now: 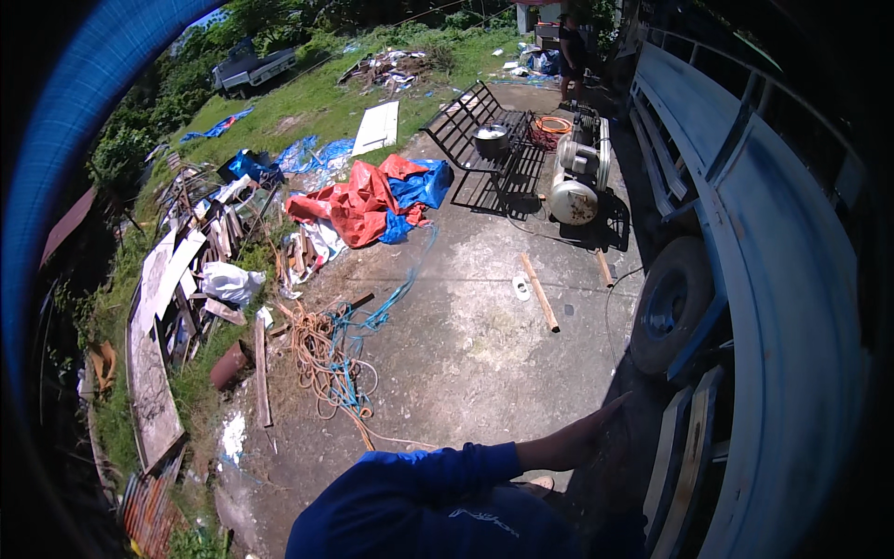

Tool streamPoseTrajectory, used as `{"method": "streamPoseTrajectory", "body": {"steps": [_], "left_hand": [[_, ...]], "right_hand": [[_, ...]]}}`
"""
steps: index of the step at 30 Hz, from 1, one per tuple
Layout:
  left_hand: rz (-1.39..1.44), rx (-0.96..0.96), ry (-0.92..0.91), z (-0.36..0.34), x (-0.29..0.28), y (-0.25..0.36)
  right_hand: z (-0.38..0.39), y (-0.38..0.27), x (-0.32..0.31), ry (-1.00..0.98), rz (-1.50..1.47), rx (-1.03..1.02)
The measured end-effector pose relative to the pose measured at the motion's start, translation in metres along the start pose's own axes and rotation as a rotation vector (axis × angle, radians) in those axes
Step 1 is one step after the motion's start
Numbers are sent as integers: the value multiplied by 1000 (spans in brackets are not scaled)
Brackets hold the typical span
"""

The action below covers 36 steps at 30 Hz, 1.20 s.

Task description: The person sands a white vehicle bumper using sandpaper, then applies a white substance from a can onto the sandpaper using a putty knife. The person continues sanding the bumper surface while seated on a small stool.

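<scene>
Right hand (596,427), grip released, reached toward the pale blue truck body (792,279); tangled orange-and-blue rope (331,359) nearby risked tripping.

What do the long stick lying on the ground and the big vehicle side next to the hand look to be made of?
The stick: bare wood, judging by its pale tan, squared length. The vehicle side: probably painted metal, pale blue with a dull, worn sheen. The right hand reaches toward it.
</scene>
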State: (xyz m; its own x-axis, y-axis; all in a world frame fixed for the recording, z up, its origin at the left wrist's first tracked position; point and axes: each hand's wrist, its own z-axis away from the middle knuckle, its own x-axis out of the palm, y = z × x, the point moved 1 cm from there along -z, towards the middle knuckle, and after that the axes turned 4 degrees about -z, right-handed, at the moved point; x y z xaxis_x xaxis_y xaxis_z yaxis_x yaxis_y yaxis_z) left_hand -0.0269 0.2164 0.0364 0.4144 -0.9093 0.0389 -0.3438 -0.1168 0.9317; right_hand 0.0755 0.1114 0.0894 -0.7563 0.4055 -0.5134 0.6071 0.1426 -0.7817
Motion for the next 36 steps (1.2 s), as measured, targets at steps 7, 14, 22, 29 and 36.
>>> {"method": "streamPoseTrajectory", "body": {"steps": [7,14,22,29,36], "left_hand": [[-39,-8,99,0,-3,-11],[-115,-49,114,-1,-4,1],[707,-653,292,26,-34,17],[592,-654,105,20,-73,16],[92,-470,158,24,-64,25]], "right_hand": [[19,-8,11,-86,408,-196],[10,-7,37,283,288,52],[20,106,-9,374,582,100],[23,52,-15,487,77,204],[-22,104,-56,554,-180,431]]}}
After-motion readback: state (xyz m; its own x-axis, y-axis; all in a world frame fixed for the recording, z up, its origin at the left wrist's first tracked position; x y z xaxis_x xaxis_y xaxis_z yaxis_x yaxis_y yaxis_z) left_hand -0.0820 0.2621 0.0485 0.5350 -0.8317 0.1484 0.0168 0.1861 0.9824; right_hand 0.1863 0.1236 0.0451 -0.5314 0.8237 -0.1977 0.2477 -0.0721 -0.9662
